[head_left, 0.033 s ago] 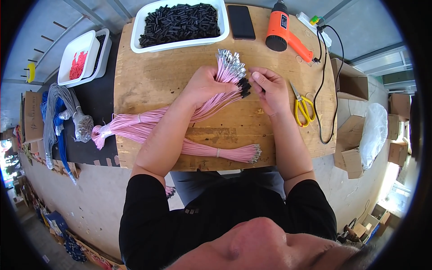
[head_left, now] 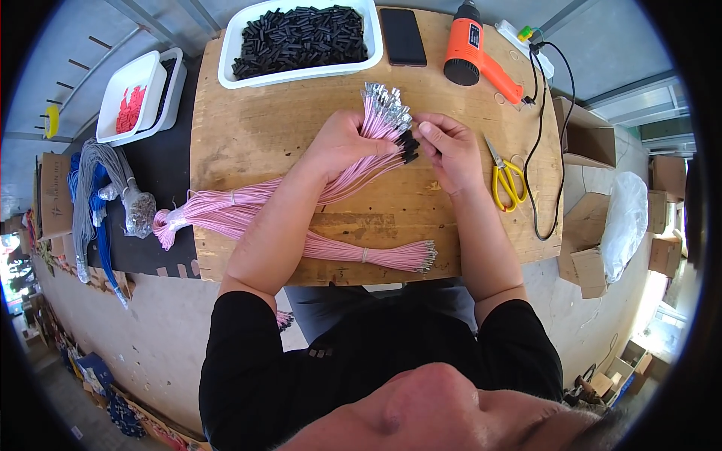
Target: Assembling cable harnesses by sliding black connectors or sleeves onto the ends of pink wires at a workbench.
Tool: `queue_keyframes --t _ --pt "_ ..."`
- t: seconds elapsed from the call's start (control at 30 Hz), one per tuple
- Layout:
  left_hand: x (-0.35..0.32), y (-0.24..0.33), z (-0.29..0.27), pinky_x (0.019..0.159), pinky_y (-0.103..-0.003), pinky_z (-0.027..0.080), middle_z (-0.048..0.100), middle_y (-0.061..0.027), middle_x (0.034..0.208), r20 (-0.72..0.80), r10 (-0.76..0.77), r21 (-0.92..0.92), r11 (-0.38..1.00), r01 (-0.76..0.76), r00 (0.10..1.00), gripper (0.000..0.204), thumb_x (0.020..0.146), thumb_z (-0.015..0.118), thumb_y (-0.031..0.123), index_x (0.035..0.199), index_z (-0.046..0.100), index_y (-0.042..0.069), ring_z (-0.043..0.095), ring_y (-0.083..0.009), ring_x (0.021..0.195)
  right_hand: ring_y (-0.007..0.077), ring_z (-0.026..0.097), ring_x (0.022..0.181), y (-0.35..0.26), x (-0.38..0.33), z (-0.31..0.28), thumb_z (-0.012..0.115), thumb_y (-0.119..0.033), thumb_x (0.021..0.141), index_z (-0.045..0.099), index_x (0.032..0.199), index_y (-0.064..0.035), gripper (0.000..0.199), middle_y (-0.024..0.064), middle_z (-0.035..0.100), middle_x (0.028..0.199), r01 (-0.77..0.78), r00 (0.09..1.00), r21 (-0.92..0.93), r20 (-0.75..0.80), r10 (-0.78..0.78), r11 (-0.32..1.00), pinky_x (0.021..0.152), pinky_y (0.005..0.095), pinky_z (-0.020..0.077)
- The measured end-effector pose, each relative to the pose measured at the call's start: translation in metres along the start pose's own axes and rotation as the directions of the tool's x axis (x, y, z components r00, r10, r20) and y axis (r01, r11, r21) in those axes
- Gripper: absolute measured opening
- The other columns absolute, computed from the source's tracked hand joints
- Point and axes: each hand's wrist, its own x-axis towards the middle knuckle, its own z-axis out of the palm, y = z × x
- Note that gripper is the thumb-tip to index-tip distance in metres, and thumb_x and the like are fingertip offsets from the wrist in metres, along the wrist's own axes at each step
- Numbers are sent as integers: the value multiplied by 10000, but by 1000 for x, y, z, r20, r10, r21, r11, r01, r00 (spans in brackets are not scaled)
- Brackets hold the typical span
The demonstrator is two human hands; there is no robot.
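My left hand (head_left: 347,143) is closed round a bundle of pink wires (head_left: 353,174) near their upper end. Silvery metal terminals (head_left: 386,107) fan out above that grip. Several wire ends beside my left fingertips carry short black sleeves (head_left: 408,146). Just right of these sleeves, my right hand (head_left: 453,148) has its thumb and forefinger pinched together. Whatever lies in that pinch is too small or hidden to make out. The bundle runs down left under my left forearm to a tied end (head_left: 171,220). A second tied pink wire bundle (head_left: 387,255) lies near the table's front edge.
A white tray (head_left: 227,64) of black sleeves stands at the back, next to a dark phone (head_left: 403,37). An orange heat gun (head_left: 474,52), yellow-handled scissors (head_left: 508,180) and a black cord (head_left: 532,195) lie right. Grey wire bundles (head_left: 113,161) and a red-piece tray (head_left: 109,109) are left.
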Motion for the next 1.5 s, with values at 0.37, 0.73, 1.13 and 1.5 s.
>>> queue_keyframes --t 0.37,0.73,1.13,1.5 --pt "-1 2 2 714 -283 522 738 -63 884 0 -15 -124 992 15 1000 286 794 851 147 1003 747 -19 650 -109 769 34 483 640 8 -1 -2 718 -55 931 714 1077 13 161 16 683 848 -38 992 -57 115 44 998 548 174 357" --pt "3 -5 3 681 -275 501 694 -66 820 -31 -5 -218 976 -2 1000 135 855 760 52 947 690 -18 623 -128 720 148 530 806 -8 22 -28 530 -163 1048 554 1258 61 308 139 598 1040 -292 956 631 171 238 719 569 208 420" --pt "3 -5 2 664 -276 505 695 -65 821 -48 4 -243 970 -15 999 166 849 764 87 946 703 -32 638 -127 720 86 440 673 -5 11 -22 487 -66 1036 541 1262 -20 237 108 610 1062 -167 980 351 159 118 921 505 184 345" --pt "2 -3 4 626 -269 482 677 -45 788 -61 29 -250 967 -43 998 115 858 747 66 912 701 -25 609 -105 684 62 473 661 4 6 -14 605 -99 1008 681 1158 12 202 55 651 909 -162 975 139 176 137 977 492 180 316"
